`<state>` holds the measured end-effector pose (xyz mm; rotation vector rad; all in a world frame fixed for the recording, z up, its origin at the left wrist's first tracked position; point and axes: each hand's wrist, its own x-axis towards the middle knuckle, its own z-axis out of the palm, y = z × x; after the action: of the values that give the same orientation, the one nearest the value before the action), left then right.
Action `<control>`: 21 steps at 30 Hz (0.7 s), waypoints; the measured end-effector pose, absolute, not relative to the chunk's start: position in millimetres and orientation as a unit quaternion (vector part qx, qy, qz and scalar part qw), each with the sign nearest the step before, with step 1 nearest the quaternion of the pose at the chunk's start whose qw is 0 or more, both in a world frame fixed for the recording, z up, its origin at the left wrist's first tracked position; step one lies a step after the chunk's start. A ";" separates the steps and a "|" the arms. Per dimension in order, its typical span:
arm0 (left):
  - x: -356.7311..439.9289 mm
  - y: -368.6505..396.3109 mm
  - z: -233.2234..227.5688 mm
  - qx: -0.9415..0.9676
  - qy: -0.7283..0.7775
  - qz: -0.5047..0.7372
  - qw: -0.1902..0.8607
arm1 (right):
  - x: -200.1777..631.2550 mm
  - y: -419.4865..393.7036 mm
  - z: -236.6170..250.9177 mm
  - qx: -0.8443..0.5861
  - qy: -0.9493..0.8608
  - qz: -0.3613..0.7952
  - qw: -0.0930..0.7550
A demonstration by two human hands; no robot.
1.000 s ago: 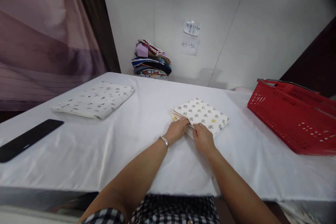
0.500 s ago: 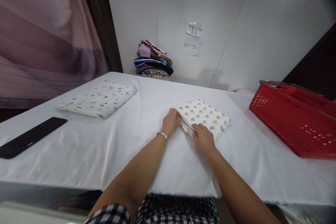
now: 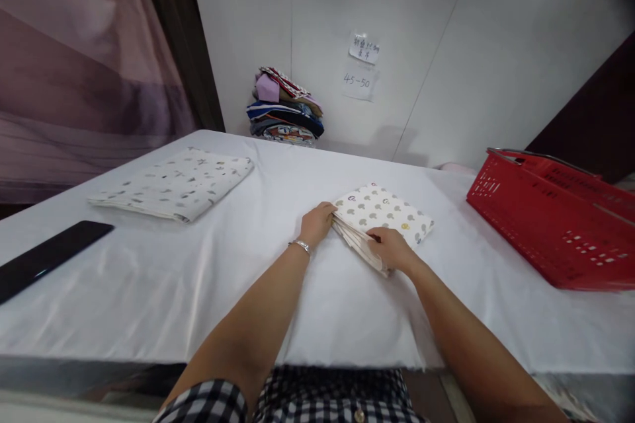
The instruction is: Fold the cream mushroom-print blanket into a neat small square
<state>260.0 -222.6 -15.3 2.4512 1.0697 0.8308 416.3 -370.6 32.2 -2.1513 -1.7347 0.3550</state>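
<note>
The folded printed cloth [image 3: 384, 215] is lying mid-frame on the white tabletop [image 3: 198, 277]. Its near-left edge is pinched by the left hand [image 3: 317, 223], its near corner by the right hand [image 3: 391, 248]. Layers could probably get fanned out if the grip's uneven.

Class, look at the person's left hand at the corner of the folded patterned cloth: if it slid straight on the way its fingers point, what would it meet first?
The left hand points right and away, already touching the folded patterned cloth. That cloth comes first; the red basket probably lies beyond.
</note>
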 end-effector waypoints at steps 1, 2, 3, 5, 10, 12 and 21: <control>259.9 -224.8 -13.1 0.863 0.376 0.296 0.163 | 419.0 -370.6 30.7 -0.761 -0.598 0.144 0.205; 259.8 -227.9 -10.6 0.863 0.375 0.301 0.155 | 420.9 -371.0 28.2 -0.763 -0.584 0.155 0.232; 259.5 -231.6 -8.0 0.862 0.374 0.309 0.146 | 421.9 -371.5 25.0 -0.763 -0.572 0.157 0.256; 258.9 -240.2 -3.2 0.868 0.358 0.315 0.137 | 421.8 -372.7 18.0 -0.763 -0.559 0.143 0.292; 259.3 -259.8 3.6 0.920 0.241 0.261 0.164 | 418.1 -375.3 9.4 -0.756 -0.560 0.106 0.322; 260.1 -265.0 5.7 0.925 0.221 0.258 0.173 | 417.8 -376.0 9.2 -0.751 -0.563 0.099 0.331; 265.7 -279.7 5.9 0.948 0.182 0.223 0.138 | 418.3 -377.2 8.0 -0.745 -0.571 0.091 0.332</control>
<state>265.7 -279.7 5.9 2.7403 0.5268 0.6462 418.3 -377.2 8.0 -1.9473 -1.4912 0.2387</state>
